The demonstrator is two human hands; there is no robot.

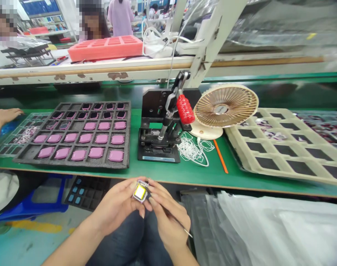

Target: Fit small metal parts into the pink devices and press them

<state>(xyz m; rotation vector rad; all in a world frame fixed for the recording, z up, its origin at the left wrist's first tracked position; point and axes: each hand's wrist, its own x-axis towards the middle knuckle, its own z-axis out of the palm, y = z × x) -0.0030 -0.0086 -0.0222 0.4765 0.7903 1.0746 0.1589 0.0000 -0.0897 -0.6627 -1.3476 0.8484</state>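
In front of my lap, my left hand (120,203) is closed around a small smartwatch case (140,191) with a silvery rim and a white square edged in yellow facing up. My right hand (169,212) meets it from the other side, fingertips at the case's right edge. A slim dark hand tool (182,224) lies in the right hand's grip, its thin pale end sticking out past the palm. My fingers cover its other end, so whether it is a pair of tweezers does not show.
A grey foam tray (79,166) holds pink and black-faced watch cases. Beside it stand a toggle press (159,144) with a red handle and a fan (226,107). An orange stick (221,156) lies before a cream tray (273,147). Another person's hand (9,115) rests at far left.
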